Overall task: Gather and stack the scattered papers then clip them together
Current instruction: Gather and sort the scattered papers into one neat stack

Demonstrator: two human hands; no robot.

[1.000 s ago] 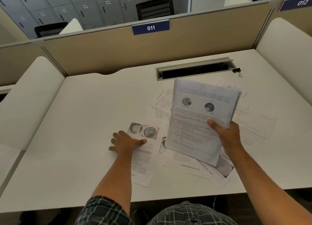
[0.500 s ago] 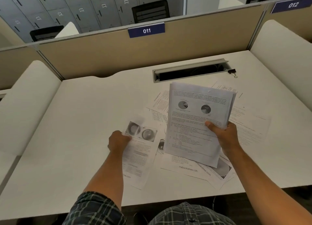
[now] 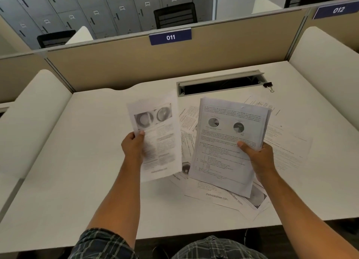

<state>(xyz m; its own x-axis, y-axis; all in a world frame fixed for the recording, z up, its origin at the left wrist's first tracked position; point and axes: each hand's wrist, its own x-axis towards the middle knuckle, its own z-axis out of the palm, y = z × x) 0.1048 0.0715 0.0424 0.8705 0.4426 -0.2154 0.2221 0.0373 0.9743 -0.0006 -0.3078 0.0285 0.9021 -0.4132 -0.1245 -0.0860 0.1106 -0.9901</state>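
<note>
My right hand [image 3: 258, 157] grips a stack of printed papers [image 3: 225, 142], top sheet showing two pie charts, held above the desk. In my left hand [image 3: 133, 147] a single sheet [image 3: 158, 134] with two round grey pictures is lifted off the desk, left of the stack and apart from it. Several loose sheets [image 3: 217, 195] still lie scattered on the white desk [image 3: 68, 171] under and to the right of the stack. A black binder clip [image 3: 268, 85] rests at the back right, beside the cable slot.
A long metal cable slot [image 3: 219, 83] is set into the desk's back edge. Beige partitions [image 3: 116, 64] with the label 011 wall the desk behind; white curved side panels [image 3: 326, 68] stand left and right. Bare desk lies to the left.
My left hand pinched the sheet that lay flat on the desk and raised it up and to the right. The stack in my right hand stayed roughly where it was.
</note>
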